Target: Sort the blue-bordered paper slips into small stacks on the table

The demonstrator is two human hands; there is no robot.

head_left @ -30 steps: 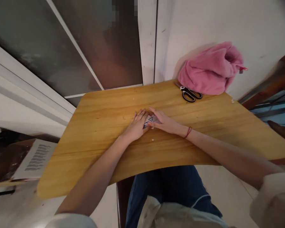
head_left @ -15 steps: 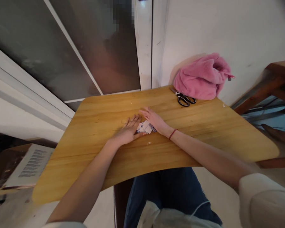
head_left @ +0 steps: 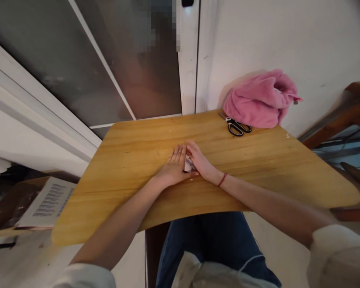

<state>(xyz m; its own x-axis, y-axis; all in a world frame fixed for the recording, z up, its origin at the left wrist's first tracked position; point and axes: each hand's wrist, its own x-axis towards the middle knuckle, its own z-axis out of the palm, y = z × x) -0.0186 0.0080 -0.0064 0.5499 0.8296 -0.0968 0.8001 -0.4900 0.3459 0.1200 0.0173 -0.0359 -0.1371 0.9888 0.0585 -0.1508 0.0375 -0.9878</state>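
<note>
Between my hands, small white paper pieces with dark blue print (head_left: 188, 164) lie in a heap on the wooden table (head_left: 132, 152). My left hand (head_left: 174, 167) lies flat over their left side, fingers stretched forward and thumb pointing right along the near edge. Curved around the right side of the heap is my right hand (head_left: 200, 161), its edge down on the table and a red string on the wrist. The fingertips of both hands meet or nearly meet at the far side. Most of the paper is hidden under the hands.
Black-handled scissors (head_left: 236, 127) lie at the table's back right, beside a pink plush bag (head_left: 259, 102) against the wall. A sliding door with dark glass panes (head_left: 108, 80) stands behind the table. An open cardboard box (head_left: 45, 204) is on the left.
My hands have drawn closer together, the left sliding right over the paper pieces and the right curling in. Less of the paper shows now. The camera view has shifted slightly.
</note>
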